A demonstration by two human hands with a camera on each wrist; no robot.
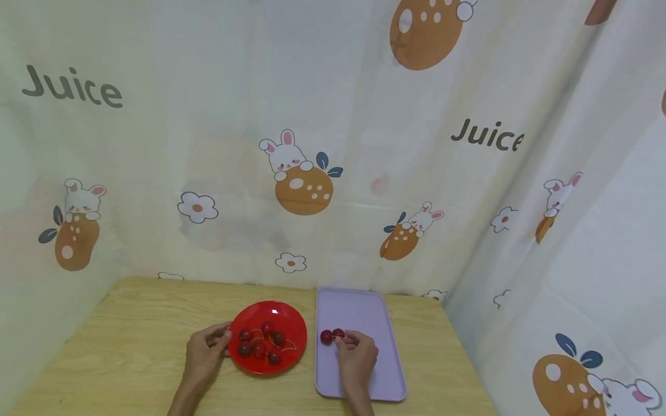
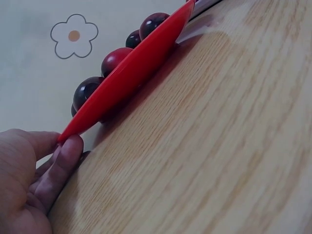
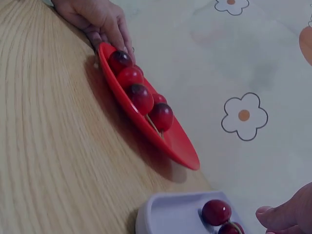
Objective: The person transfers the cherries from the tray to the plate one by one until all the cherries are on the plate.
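My left hand (image 1: 202,353) is at the left side of a round red plate (image 1: 250,315), its thumb and fingers pinching the rim. Several dark red cherries (image 1: 259,350), some with stems, lie grouped on the plate. To the right, a pale purple tray (image 1: 346,306) bears two cherries (image 3: 216,212) close together with a thin stem (image 3: 237,226). My right hand (image 1: 357,358) is over the tray, thumb and fingertips right at these cherries. The right wrist view crops most of that hand, and I cannot tell whether it pinches the stem.
A light wood-grain table (image 1: 135,323) lies under the plate and tray. Printed curtains (image 1: 224,144) hang along its back edge and on both sides. The tray's long left edge runs close beside the plate.
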